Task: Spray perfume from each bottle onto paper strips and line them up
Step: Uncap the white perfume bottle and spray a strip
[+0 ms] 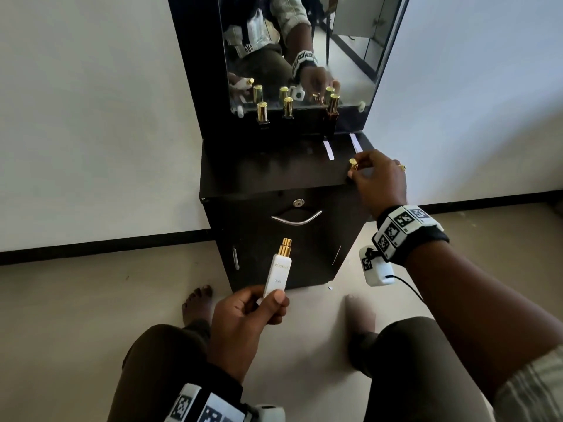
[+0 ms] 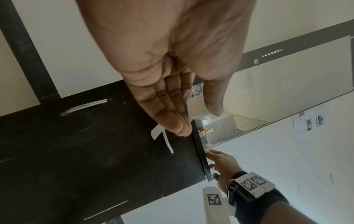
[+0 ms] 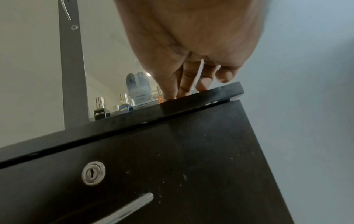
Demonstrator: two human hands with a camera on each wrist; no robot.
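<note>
A white perfume bottle (image 1: 277,272), uncapped, stands upright in the grip of the left hand (image 1: 243,324) in front of a black cabinet (image 1: 283,239), while the right hand (image 1: 377,181) pinches its gold cap (image 1: 353,164) at the top's front edge. Two paper strips (image 1: 329,150) lie there already; the next likely calls for a fresh strip.

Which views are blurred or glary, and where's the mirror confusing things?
Head: sharp; mirror doubles the gold-capped bottles, dark top dimly lit. Left wrist: left hand fills the frame, soft; white bottle washed out. Right wrist: right hand blurred, cabinet front sharper.
</note>
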